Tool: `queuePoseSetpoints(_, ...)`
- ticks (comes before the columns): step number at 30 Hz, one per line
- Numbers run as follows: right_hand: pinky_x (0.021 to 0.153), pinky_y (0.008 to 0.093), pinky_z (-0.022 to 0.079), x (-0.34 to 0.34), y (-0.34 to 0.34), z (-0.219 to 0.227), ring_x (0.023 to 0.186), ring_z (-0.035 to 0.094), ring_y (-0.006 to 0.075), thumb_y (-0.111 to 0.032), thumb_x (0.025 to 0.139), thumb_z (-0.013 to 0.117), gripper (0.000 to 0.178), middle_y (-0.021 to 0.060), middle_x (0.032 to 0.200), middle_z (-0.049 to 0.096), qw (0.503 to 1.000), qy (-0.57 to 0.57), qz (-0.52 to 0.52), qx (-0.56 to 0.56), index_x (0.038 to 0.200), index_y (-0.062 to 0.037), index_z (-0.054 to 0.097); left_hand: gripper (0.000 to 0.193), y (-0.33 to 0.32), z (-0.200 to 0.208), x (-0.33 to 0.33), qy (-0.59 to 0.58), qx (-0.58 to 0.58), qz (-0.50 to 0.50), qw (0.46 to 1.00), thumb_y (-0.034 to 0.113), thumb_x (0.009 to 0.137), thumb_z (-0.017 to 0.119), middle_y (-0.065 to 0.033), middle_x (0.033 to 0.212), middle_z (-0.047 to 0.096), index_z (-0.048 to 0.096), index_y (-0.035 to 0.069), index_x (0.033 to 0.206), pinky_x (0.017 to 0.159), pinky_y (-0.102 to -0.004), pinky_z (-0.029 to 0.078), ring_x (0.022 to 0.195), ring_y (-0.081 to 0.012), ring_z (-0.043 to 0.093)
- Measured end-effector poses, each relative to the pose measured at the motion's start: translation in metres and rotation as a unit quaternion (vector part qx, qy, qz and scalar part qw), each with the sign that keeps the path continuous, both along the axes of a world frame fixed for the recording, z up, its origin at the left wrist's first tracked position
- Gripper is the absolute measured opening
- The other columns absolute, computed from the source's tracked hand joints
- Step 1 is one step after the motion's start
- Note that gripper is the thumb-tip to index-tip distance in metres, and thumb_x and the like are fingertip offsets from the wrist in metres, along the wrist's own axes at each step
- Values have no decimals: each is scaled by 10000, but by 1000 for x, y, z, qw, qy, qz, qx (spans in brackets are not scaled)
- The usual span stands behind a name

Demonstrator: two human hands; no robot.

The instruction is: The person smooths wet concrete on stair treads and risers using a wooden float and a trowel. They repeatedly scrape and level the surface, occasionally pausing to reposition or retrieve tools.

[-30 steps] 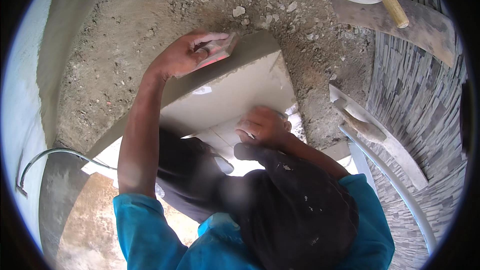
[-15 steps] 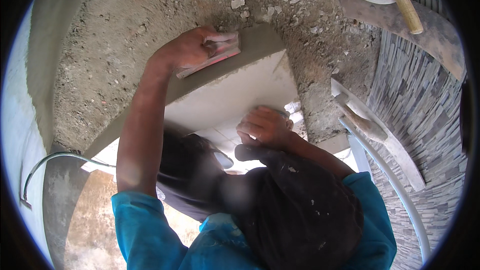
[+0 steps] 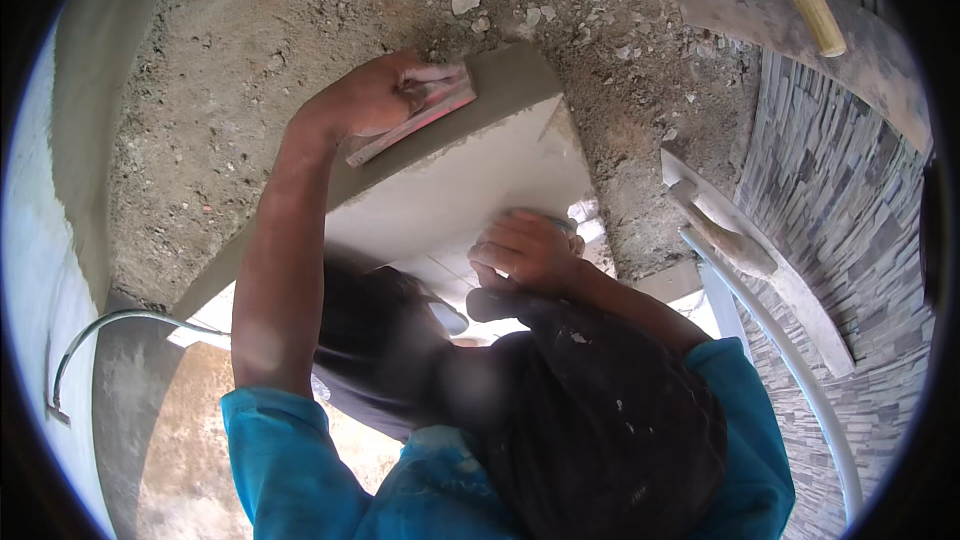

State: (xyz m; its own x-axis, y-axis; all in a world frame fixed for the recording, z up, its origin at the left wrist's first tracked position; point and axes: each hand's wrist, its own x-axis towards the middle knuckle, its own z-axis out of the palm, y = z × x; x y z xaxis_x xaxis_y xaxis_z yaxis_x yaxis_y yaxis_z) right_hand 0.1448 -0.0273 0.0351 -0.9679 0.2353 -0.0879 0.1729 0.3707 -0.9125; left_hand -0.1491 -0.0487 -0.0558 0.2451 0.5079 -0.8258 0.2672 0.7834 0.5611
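Float (image 3: 425, 120), flatter than before, on ledge (image 3: 508, 82)

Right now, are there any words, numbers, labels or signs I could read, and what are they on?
None can be read.
Blue shirt: faint marks on the front, too blurred to tell if they are letters.
Flat hand tool in the left hand: no readable writing shows.
Dark clothing: pale specks, none readable as letters.

A float (image 3: 438, 112) is sitting on the ledge (image 3: 515, 70) under the left hand (image 3: 372, 98), the right hand (image 3: 525, 250) is sitting nearer, and a trowel (image 3: 812, 328) and pipe (image 3: 797, 386) are sitting further right
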Motion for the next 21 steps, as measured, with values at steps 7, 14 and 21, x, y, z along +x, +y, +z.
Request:
queuePoseSetpoints(7, 674, 344, 458, 0, -1, -1, 708, 604, 186, -60, 688, 739, 184, -2, 783, 599, 1000, 2, 3, -2, 848, -109, 663, 548, 21, 15, -3, 3, 76, 22, 997, 50, 946, 530, -70, 1315, 649, 600, 261, 1447, 1091, -352, 455, 1248, -222, 611)
queuePoseSetpoints(14, 664, 346, 461, 1, -1, -1, 714, 599, 185, -107, 677, 736, 166, 1, 788, 586, 1000, -3, 8, -1, 823, -122, 657, 493, 5, -4, -6, 35, -39, -55, 997, 119, 972, 581, -106, 1350, 638, 591, 220, 1454, 1094, -354, 456, 1254, -230, 622)
queuePoseSetpoints(21, 668, 339, 457, 1, -2, -3, 703, 609, 181, -59, 669, 728, 182, -9, 783, 610, 1000, 6, 1, -2, 826, -116, 656, 451, 22, 7, 5, 44, 53, 7, 998, 203, 993, 628, -114, 1295, 680, 597, 168, 1442, 1070, -369, 475, 1226, -236, 639)
